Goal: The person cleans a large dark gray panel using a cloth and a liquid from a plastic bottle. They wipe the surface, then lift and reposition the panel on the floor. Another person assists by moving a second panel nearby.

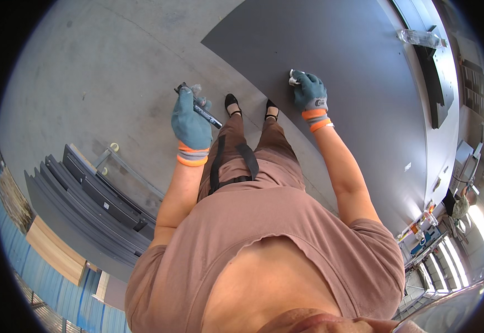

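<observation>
My left hand (pixel 191 125), in a blue-grey work glove with an orange cuff, is closed around a dark marker pen (pixel 208 116). A black piece (pixel 181 87) and a crumpled translucent bit (pixel 197 90) also stick out of that grip; what they are I cannot make out. My right hand (pixel 310 92), gloved the same way, is closed on a small white cloth (pixel 294 76). It is at the left edge region of a large dark grey panel (pixel 358 83), and the cloth seems to rest against its smooth surface.
A clear plastic bottle (pixel 421 38) lies on the panel's far right side, near black metal profiles (pixel 432 83). To my left, several long grey panels (pixel 89 202) lean by a wheeled metal frame (pixel 128 166). Concrete floor (pixel 114 72) spreads ahead. Tools (pixel 422 227) sit at the right.
</observation>
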A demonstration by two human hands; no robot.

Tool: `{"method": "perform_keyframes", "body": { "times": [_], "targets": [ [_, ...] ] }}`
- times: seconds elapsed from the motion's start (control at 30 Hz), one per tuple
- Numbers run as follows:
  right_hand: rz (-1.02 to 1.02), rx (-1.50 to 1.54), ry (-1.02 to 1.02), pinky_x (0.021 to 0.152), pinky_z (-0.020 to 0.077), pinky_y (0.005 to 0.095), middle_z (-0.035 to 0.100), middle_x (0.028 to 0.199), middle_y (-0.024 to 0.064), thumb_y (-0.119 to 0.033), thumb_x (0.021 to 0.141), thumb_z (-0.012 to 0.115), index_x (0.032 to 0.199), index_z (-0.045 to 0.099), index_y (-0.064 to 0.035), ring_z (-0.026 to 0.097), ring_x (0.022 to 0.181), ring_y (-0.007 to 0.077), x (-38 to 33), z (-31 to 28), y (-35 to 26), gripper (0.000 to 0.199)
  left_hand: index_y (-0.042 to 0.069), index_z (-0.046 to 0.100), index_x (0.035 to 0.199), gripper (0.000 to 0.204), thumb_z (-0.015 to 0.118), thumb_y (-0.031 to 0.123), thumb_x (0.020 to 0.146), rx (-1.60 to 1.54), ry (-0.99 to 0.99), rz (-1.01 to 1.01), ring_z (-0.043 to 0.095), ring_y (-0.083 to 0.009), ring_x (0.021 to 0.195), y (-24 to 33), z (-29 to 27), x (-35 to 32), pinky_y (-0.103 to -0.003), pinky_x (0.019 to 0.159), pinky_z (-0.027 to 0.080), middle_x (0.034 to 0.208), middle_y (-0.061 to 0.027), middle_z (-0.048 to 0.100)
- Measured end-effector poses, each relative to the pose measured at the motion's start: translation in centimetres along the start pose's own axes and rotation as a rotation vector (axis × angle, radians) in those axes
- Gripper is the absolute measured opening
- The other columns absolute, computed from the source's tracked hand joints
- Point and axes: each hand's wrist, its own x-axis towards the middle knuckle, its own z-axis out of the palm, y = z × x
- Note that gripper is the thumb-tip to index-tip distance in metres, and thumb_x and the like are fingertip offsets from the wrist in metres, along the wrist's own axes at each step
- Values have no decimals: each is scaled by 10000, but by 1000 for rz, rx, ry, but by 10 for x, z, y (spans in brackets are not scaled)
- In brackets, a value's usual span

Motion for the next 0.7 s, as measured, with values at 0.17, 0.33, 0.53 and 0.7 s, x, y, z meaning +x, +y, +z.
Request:
{"method": "perform_keyframes", "body": {
  "times": [0.17, 0.33, 0.53, 0.7],
  "targets": [
    [-125, 119, -198, 857, 552, 439, 712, 1018, 94, -63, 803, 653, 1061, 712, -172, 670, 970, 339, -7, 28, -69, 287, 13, 666, 1148, 414, 593, 391, 993, 0, 9, 24, 563, -134, 852, -2, 4, 4, -334, 795, 498, 1013, -35, 628],
    [-207, 325, -498, 882, 541, 466, 673, 1071, 90, -93, 805, 679, 1105, 685, -195, 639, 1054, 352, -7, 51, -136, 317, 18, 669, 1125, 401, 585, 389, 998, -56, -14, 11, 559, -134, 840, 9, 7, 10, -326, 782, 496, 971, -34, 603],
    [-74, 338, 94, 806, 550, 468, 687, 1004, 138, -79, 776, 684, 1062, 712, -151, 655, 919, 388, 105, 23, -73, 296, 32, 672, 1110, 381, 587, 387, 1000, -64, 34, 63, 557, -133, 823, 15, -5, 18, -315, 774, 493, 949, -23, 605],
    [24, -81, -18, 898, 530, 485, 662, 1171, 101, -299, 858, 676, 1130, 692, -167, 623, 1085, 355, 155, 60, -42, 303, 36, 679, 1102, 376, 594, 387, 998, -63, 60, 28, 565, -130, 815, 18, 0, 19, -321, 775, 495, 917, -14, 600]
  ]
}}
